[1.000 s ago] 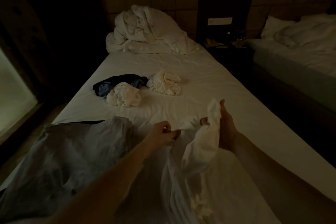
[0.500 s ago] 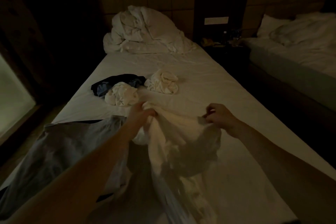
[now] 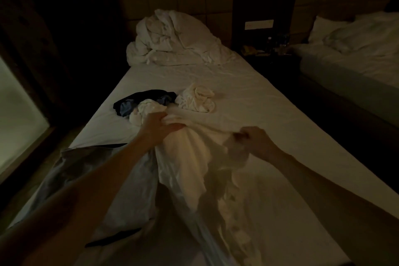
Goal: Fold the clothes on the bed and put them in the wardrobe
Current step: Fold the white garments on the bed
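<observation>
Both grips clamp the white cotton shirt (image 3: 194, 153): my left hand (image 3: 156, 125) bunches its upper edge, my right hand (image 3: 254, 140) pinches the other corner, stretching it over the white-sheeted bed (image 3: 269, 101). Just beyond my left grip lie a crumpled white garment (image 3: 144, 110) and a dark blue one (image 3: 138, 101); another cream bundle (image 3: 198, 99) sits between the grips, farther off. Below my left forearm lies a grey garment (image 3: 90, 170).
</observation>
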`<state>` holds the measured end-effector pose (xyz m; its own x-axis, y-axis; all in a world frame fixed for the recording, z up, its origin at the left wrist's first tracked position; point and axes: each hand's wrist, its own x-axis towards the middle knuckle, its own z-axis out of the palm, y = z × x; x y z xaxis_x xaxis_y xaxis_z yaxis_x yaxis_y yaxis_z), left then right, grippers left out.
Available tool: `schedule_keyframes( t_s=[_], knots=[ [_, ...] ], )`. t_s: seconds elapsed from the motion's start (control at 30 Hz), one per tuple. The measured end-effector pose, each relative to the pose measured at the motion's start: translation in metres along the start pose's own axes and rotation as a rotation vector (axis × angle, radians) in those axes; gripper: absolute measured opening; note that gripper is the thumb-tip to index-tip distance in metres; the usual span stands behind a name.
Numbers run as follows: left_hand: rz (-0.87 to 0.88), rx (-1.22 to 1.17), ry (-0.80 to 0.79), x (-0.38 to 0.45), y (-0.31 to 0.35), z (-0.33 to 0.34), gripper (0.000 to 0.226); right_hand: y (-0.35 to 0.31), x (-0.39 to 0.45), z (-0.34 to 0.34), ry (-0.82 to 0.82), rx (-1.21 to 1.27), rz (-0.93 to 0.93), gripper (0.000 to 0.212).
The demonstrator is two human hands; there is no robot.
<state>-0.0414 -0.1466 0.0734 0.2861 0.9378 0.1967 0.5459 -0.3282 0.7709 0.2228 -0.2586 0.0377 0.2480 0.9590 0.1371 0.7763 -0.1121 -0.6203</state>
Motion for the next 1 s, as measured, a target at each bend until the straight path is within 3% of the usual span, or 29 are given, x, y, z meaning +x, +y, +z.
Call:
schedule_keyframes(
  t_s=[0.07, 0.13, 0.27, 0.37, 0.47, 0.57, 0.67, 0.73, 0.8, 1.0],
  knots=[
    [-0.015, 0.090, -0.047, 0.001, -0.004, -0.016, 0.060, 0.000, 0.005, -0.020, 0.144, 0.141, 0.057, 0.031],
    [0.010, 0.180, -0.105, 0.002, -0.005, -0.028, 0.031, -0.006, 0.010, -0.040, 0.213, 0.202, 0.069, 0.026],
    [0.114, 0.356, -0.223, 0.002, 0.005, -0.042, 0.034, -0.031, 0.019, -0.074, 0.307, 0.265, -0.019, 0.010],
    [0.235, 0.483, -0.171, 0.004, 0.009, -0.049, 0.035, -0.041, 0.023, -0.097, 0.317, 0.248, -0.038, 0.017],
    [0.227, 0.494, -0.113, 0.004, 0.015, -0.057, 0.049, -0.040, 0.020, -0.118, 0.258, 0.182, -0.044, 0.025],
    [0.173, 0.450, -0.075, 0.000, 0.027, -0.061, 0.034, -0.032, 0.015, -0.134, 0.040, 0.055, -0.096, 0.036],
    [0.129, 0.361, 0.002, 0.000, 0.035, -0.062, 0.045, -0.022, 0.009, -0.133, -0.139, -0.150, -0.166, 0.055],
    [0.153, 0.385, 0.079, 0.000, 0.037, -0.062, 0.045, -0.015, 0.006, -0.128, -0.091, -0.138, -0.223, 0.042],
    [0.179, 0.376, 0.150, -0.002, 0.036, -0.063, 0.037, -0.011, 0.000, -0.126, -0.003, -0.088, -0.277, 0.016],
    [0.247, 0.260, 0.318, -0.021, 0.054, -0.060, 0.037, -0.021, -0.017, -0.141, 0.155, 0.152, -0.234, 0.020]
  ],
)
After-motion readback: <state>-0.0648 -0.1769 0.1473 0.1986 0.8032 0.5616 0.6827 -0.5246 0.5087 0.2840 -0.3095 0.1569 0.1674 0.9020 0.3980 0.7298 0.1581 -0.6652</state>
